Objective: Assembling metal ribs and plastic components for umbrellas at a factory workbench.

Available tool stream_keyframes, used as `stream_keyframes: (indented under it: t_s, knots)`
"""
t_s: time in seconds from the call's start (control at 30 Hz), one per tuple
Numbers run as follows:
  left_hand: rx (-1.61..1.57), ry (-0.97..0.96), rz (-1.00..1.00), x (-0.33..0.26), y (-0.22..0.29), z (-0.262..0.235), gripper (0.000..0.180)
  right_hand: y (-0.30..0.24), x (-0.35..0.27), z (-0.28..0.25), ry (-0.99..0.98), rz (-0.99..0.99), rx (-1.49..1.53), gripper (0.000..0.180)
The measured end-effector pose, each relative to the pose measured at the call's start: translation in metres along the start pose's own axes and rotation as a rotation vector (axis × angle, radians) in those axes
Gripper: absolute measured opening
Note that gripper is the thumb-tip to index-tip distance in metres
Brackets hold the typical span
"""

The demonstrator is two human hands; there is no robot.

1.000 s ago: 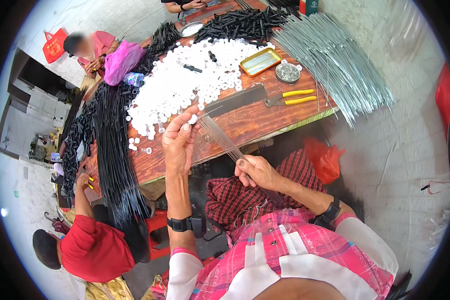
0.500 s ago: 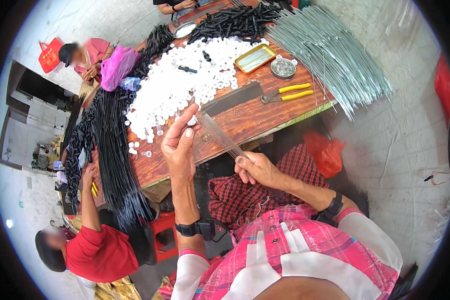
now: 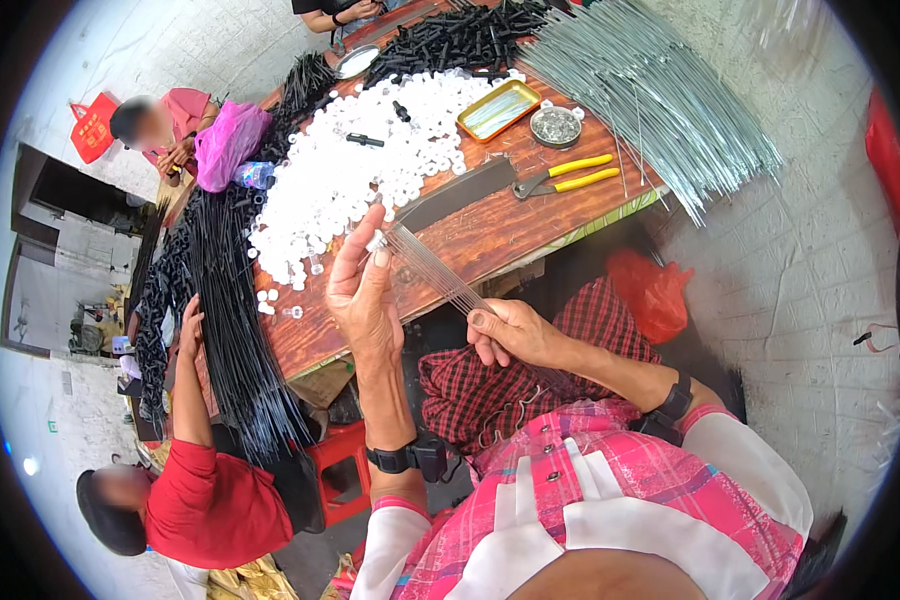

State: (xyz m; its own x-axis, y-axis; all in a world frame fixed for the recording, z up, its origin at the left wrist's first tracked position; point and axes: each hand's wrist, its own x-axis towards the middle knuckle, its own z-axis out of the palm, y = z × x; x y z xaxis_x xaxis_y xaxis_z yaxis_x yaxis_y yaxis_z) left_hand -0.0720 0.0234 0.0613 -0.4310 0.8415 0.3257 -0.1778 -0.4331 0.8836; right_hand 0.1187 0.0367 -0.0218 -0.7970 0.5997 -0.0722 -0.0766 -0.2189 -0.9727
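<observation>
My right hand (image 3: 512, 332) is closed around one end of a bundle of thin metal wires (image 3: 438, 272), fanned a little and pointing up to the left. At their far ends my left hand (image 3: 363, 280) pinches a small white plastic piece (image 3: 376, 241) between thumb and fingertips. Whether any wire tip sits inside that piece is too small to tell. Beyond my hands spreads a heap of white plastic pieces (image 3: 340, 170) on the wooden table (image 3: 440, 240). Just past the wire ends lies a long dark grey bar (image 3: 457, 193).
Yellow-handled pliers (image 3: 568, 178), a round tin (image 3: 556, 127) and a yellow tray of wires (image 3: 499, 110) sit to the right. A large stack of metal wires (image 3: 660, 100) overhangs the table edge. Black cable-like strands (image 3: 232, 320) hang at left, near a red-sleeved co-worker (image 3: 215, 500).
The view has shifted slightly. My left thumb and fingers have closed in on the white piece at the wire ends. The red-sleeved co-worker's hand has moved up to the black strands; their yellow-handled tool no longer shows.
</observation>
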Motion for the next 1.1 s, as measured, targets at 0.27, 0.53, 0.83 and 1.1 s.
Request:
stream_keyframes:
  t_s: [0.27,0.53,0.83,1.1]
  knots:
    - [-0.058,0.16,-0.083,0.0,-0.009,0.001,0.036,-0.002,-0.001,0.007,0.129,-0.055,-0.125,0.044]
    - [-0.193,0.137,-0.116,0.003,-0.009,-0.004,0.038,-0.006,-0.003,0.007,0.092,-0.021,-0.098,0.048]
    - [-0.033,0.01,-0.044,0.003,-0.002,-0.006,0.035,-0.001,0.002,-0.002,-0.045,0.044,0.041,0.054]
    - [-0.167,-0.009,-0.15,-0.001,-0.005,-0.012,0.035,0.002,0.004,-0.004,-0.087,0.059,0.113,0.053]
